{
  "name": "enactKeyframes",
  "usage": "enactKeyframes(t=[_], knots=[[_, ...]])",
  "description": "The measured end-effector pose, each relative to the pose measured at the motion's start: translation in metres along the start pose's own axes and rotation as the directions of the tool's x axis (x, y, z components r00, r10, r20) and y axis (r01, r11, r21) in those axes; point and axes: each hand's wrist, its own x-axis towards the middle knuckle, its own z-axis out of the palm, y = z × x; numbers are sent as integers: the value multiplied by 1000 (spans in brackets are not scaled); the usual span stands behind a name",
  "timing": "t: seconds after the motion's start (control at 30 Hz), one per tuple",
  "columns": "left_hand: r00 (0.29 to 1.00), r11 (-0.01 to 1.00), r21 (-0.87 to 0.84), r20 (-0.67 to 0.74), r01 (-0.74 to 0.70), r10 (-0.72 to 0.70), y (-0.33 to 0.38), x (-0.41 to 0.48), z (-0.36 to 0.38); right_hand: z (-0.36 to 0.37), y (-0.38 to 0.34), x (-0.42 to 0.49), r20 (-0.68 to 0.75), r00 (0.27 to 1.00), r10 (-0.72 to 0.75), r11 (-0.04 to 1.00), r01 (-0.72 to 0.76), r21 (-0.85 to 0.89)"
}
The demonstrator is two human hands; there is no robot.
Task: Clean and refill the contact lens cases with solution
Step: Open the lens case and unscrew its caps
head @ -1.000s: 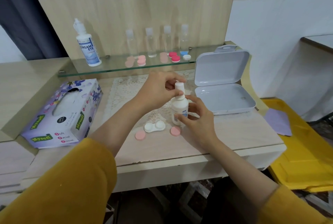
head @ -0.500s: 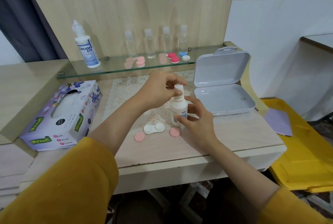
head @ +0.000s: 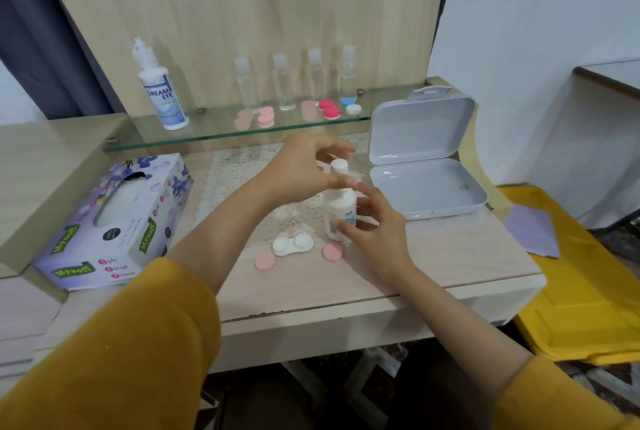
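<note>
We note the small white bottle (head: pixel 341 213) standing upright on the table (head: pixel 450 256), just right of the lens case (head: pixel 292 245). The right hand (head: pixel 375 235) grips the bottle body, thumb on the label, index finger reaching up toward the neck. The left hand (head: pixel 308 170) curls over the bottle's cap (head: pixel 338 167), fingers arched above it and thumb lower. We cannot tell whether they actually pinch it. The lens case lies flat with both wells uncovered. The left pink lid (head: pixel 265 261) and right pink lid (head: pixel 332 252) lie on either side of it, apart from it. A tissue box (head: pixel 114 221) sits far left and an open grey box (head: pixel 427 187) at right.
</note>
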Motion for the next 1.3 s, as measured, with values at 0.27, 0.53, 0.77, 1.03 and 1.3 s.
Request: enactKeyframes(t=[0.27,0.53,0.77,1.03,1.3], knots=[[1000,1000,-4,-27,-9,9,-5,0,-1,0,3,1,-4,1000,-3,1000,3,-29],[991,996,87,-129,-15,26,-4,-1,4,0,2,2,-2,1000,-11,997,11,-76],[980,997,33,-188,72,-64,-45,-24,-5,-1,-3,15,31,997,-73,958,79,-276],[928,894,297,-269,336,-259,-140,-85,-6,-4,-10,50,-52,993,-106,918,78,-389],[936,879,363,-278,310,-215,-160,-90,0,4,-5,82,-167,982,-85,886,-2,-464]])
